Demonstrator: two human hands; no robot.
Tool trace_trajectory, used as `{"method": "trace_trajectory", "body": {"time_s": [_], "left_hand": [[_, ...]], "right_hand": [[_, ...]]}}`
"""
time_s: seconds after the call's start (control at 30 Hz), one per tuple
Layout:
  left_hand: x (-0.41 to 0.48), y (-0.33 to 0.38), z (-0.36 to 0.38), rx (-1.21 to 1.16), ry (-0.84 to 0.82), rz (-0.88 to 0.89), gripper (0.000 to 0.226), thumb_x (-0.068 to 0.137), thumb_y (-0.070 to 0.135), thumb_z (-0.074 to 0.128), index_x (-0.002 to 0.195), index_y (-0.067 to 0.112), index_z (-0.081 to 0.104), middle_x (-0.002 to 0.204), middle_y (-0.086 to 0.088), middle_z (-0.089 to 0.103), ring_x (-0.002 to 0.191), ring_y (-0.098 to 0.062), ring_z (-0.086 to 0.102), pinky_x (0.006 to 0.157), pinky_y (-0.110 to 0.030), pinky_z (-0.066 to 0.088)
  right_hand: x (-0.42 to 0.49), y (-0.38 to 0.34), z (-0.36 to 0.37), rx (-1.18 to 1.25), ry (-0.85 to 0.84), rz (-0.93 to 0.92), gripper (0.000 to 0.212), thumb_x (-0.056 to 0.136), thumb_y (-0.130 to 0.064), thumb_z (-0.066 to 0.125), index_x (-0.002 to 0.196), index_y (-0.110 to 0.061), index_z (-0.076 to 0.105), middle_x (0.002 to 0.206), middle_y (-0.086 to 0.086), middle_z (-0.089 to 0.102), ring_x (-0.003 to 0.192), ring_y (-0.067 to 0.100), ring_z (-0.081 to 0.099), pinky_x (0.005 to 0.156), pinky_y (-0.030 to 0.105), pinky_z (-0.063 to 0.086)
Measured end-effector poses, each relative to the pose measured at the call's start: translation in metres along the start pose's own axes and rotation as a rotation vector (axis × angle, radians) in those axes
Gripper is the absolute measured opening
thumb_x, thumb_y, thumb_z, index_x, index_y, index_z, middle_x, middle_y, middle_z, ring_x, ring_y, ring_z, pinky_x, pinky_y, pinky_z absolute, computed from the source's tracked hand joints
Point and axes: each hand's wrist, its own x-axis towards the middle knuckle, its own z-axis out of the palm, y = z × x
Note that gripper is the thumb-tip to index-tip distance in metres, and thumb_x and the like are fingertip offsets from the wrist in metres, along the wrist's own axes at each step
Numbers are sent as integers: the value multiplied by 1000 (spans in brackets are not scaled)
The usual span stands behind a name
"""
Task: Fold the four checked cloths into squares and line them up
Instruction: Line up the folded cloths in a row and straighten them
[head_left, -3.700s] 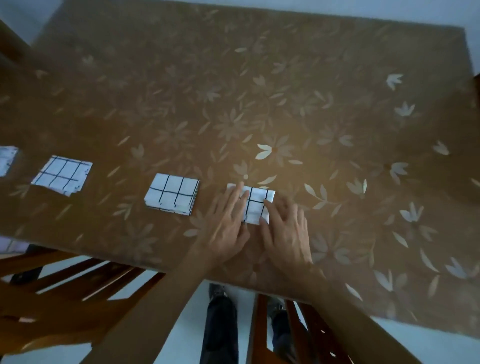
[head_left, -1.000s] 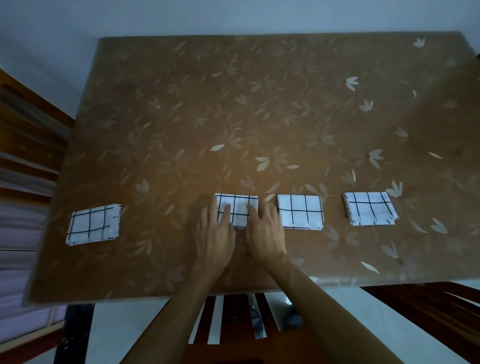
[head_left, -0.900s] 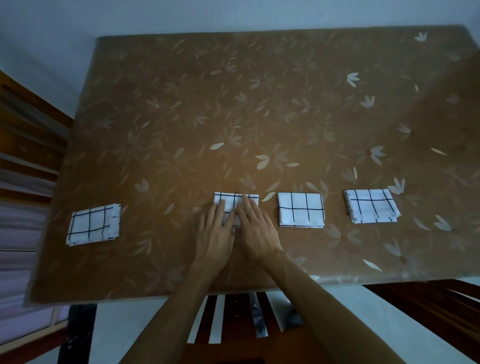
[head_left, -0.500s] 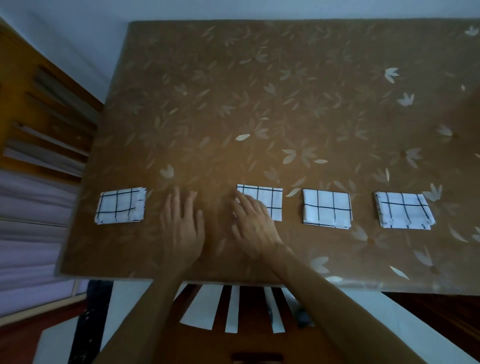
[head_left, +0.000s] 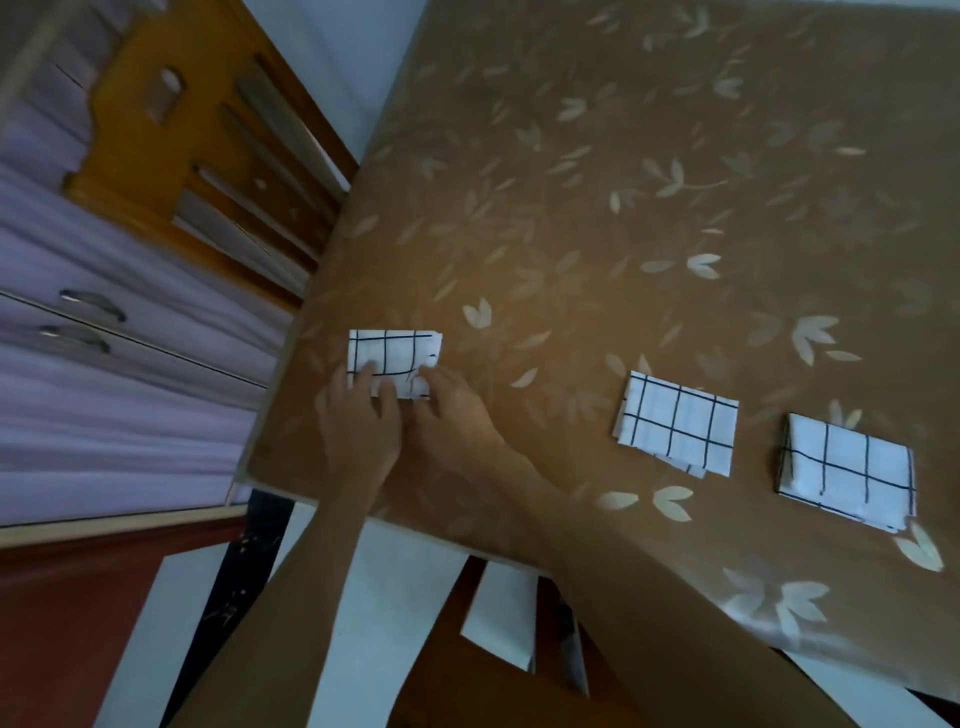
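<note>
The leftmost folded checked cloth (head_left: 393, 354), white with dark grid lines, lies near the table's left edge. My left hand (head_left: 358, 434) covers its near left corner with the fingers. My right hand (head_left: 453, 423) has its fingertips curled on the near right corner, where the fabric is slightly rumpled. Two more folded checked cloths lie to the right in a rough row: a middle cloth (head_left: 676, 423) with a loose layer sticking out below, and a right cloth (head_left: 848, 472). The fourth cloth is out of frame.
The brown table (head_left: 597, 208) with a pale leaf pattern stretches away behind the cloths. A wooden chair back (head_left: 208, 156) stands against its left edge, with lilac drawers (head_left: 104, 364) beyond. Another chair sits under the near edge.
Both hands left the cloth in the middle of the row and moved left onto the far-left cloth. My view swung left, so the rightmost cloth dropped out of frame.
</note>
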Motion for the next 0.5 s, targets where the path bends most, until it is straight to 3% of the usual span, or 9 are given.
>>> {"method": "trace_trajectory", "body": {"time_s": [0.13,0.27,0.37,0.5], "left_hand": [[-15,24,6,-2,4,75,56,97,43,32,131,10,60,137,-19,56,125,-36,49,109,-51,35],[-36,62,10,1,-29,134,38,101,32,46,128,12,64,138,-16,57,120,-36,51,101,-46,40],[-47,88,23,-97,-16,210,25,96,17,59,115,8,71,125,-15,64,110,-34,57,94,-42,44],[-57,111,38,-237,-58,242,17,91,5,62,104,7,73,109,-10,65,100,-29,62,88,-39,51]], "right_hand": [[-14,5,-24,-67,116,45,43,99,-18,46,139,-5,51,138,15,52,123,28,52,106,37,43],[-32,29,-53,-104,238,84,37,100,-17,45,133,-5,56,131,13,55,113,28,57,94,32,45],[-50,48,-76,-164,318,131,36,101,-19,43,130,-6,58,130,12,57,113,29,58,95,39,49],[-71,72,-100,-257,382,176,32,102,-22,43,122,-8,64,118,12,58,101,30,60,80,35,48]]}}
